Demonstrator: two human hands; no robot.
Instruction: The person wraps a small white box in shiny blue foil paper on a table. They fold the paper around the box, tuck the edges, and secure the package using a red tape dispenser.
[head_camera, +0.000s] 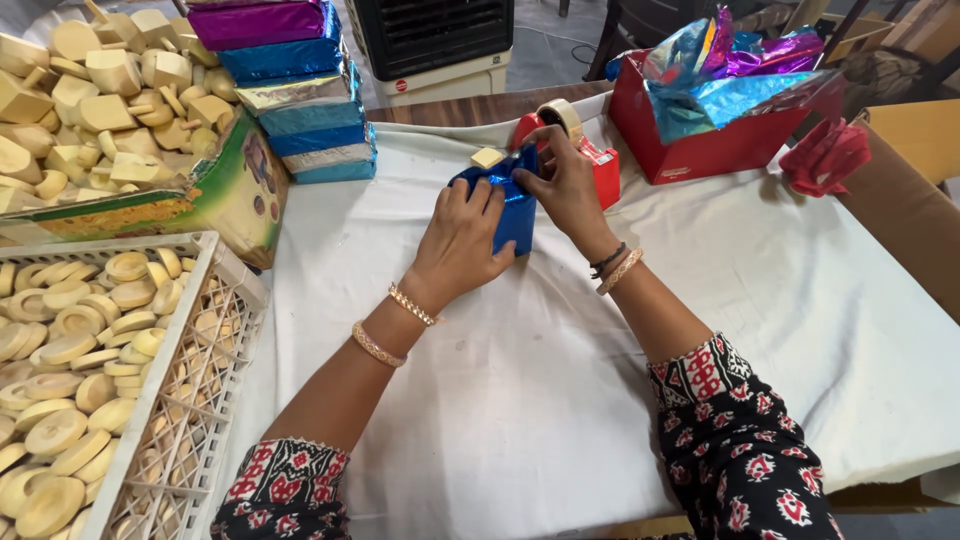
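Note:
A small box wrapped in shiny blue foil (518, 215) stands on the white cloth (520, 400) at the middle of the table. My left hand (462, 240) presses flat on its near left side, fingers spread over the foil. My right hand (565, 185) grips the foil at the box's top right and pinches a fold. A red tape dispenser (600, 165) with a roll of beige tape (560, 115) stands just behind my right hand. A small pale wooden block (487, 157) lies behind the box.
A stack of foil-wrapped boxes (300, 90) rises at the back left. A cardboard box of pale wooden pieces (100, 90) and a white plastic crate of wooden rings (190, 400) fill the left. A red box of foil sheets (700, 150) sits back right.

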